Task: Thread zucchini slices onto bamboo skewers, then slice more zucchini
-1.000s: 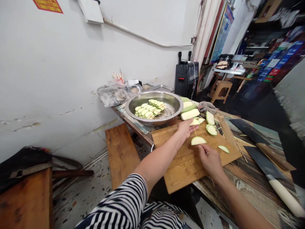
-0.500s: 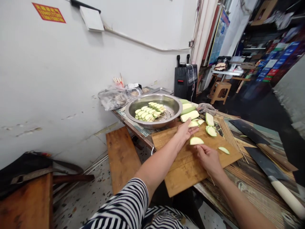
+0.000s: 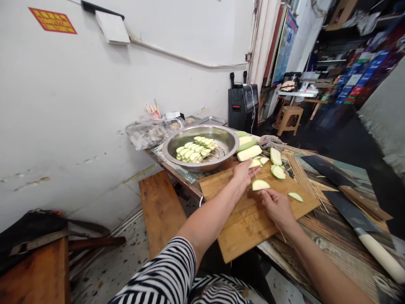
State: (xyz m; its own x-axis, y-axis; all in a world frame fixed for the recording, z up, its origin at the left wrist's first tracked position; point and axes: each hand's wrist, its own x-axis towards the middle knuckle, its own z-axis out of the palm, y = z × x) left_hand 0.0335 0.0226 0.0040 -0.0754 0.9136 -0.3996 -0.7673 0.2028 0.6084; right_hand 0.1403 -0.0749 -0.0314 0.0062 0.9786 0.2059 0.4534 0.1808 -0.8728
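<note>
Pinching a thin, straight wooden skewer (image 3: pixel 255 175) between thumb and fingertips of the right hand (image 3: pixel 278 206), just below a half-round, white-fleshed slice with a green rind (image 3: pixel 261 185) threaded on it. Grasping a second pale, green-edged slice (image 3: pixel 255 163) between thumb and fingers of the left hand (image 3: pixel 243 172), at the far end of the skewer; cannot tell whether pierced by the tip or merely close to it. Working with both hands above a light-brown rectangular wooden cutting board (image 3: pixel 243 236), set at a slant and jutting past the near edge of a weathered, streaky brown bench (image 3: pixel 335 249). Lying on the board, to the right of the hands: a small heap of pale cut slices (image 3: pixel 278 172) and, apart from it, a lone thin green-rimmed slice (image 3: pixel 295 196). Resting beyond the left hand: thick, long, pale green peeled vegetables (image 3: pixel 249 153), just beside a wide, round, shiny metal basin (image 3: pixel 202 166) with rows of skewered green-and-white slices (image 3: pixel 194 150) inside. Spread along the right side of the board: a loose bundle of thin tan sticks (image 3: pixel 303 175). Placed farther right, near each other: a dark-bladed cleaver with a brown wooden handle (image 3: pixel 329 170) and a dark-bladed knife with a cream-coloured handle (image 3: pixel 344 211).
</note>
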